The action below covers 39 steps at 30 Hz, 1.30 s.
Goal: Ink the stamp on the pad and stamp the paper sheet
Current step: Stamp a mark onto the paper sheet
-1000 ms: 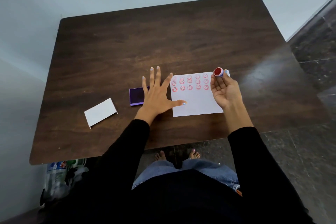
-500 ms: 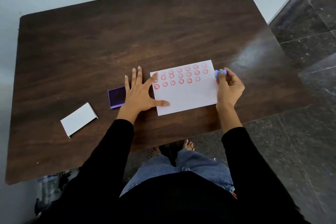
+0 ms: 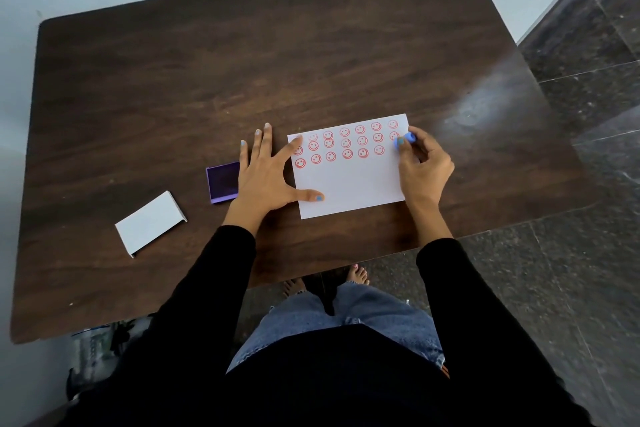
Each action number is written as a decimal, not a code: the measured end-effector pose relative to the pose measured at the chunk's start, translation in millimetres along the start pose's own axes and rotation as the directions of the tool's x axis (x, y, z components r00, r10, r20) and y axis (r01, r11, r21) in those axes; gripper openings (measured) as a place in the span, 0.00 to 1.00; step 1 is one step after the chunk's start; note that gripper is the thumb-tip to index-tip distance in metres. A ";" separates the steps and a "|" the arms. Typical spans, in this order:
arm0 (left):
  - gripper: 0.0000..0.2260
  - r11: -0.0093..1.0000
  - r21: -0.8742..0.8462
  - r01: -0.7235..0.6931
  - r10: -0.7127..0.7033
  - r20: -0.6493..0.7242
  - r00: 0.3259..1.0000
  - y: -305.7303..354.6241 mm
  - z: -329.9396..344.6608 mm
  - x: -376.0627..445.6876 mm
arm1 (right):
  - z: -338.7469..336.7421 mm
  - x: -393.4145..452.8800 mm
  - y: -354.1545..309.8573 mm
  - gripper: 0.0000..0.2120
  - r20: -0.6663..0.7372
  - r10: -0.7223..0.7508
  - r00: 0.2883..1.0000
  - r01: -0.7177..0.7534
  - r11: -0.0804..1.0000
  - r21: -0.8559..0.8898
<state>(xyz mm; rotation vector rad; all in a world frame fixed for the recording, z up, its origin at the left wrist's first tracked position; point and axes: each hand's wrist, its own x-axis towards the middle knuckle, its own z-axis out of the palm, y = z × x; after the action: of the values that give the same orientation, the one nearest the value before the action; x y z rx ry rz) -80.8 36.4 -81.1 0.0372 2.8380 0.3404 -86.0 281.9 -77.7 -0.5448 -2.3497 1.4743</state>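
A white paper sheet (image 3: 349, 184) lies on the dark wooden table (image 3: 207, 80), its upper part covered with rows of red smiley prints. My right hand (image 3: 424, 166) pinches a small round blue stamp (image 3: 409, 138) at the sheet's right edge, level with the second and third rows; its face is hidden. My left hand (image 3: 266, 173) lies flat with fingers spread, thumb and forefinger resting on the sheet's left side. A purple ink pad (image 3: 222, 182) sits open just left of that hand, partly covered by it.
A white lid or box piece (image 3: 149, 222) lies at the table's front left. The table's front edge runs just below the sheet. Dark stone floor lies to the right, and bags sit on the floor under the table's left corner.
My right hand turned the stamp face down and brought it to the sheet's right edge. The left hand stayed flat on the sheet. The camera view shifted.
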 end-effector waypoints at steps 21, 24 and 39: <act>0.50 1.000 -0.007 0.003 -0.003 -0.008 1.000 1.1 -0.3 -2.1 | -1.6 -2.7 -8.3 0.14 0.129 -0.163 0.978 0.192 0.948 -0.252; 0.51 1.000 -0.006 0.005 -0.005 -0.007 1.000 0.8 0.0 -2.5 | -1.8 -0.3 -9.6 0.13 0.137 -0.145 0.980 0.177 0.948 -0.266; 0.51 1.000 -0.010 -0.005 0.005 -0.010 1.000 1.5 0.4 -1.1 | -0.1 2.9 -15.6 0.14 0.146 -0.054 0.988 0.102 0.934 -0.341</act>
<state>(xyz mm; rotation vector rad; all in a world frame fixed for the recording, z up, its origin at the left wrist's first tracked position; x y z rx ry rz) -79.6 37.9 -80.8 0.0413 2.8459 0.3573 -90.8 277.2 -63.3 -0.4389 -2.7267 1.0941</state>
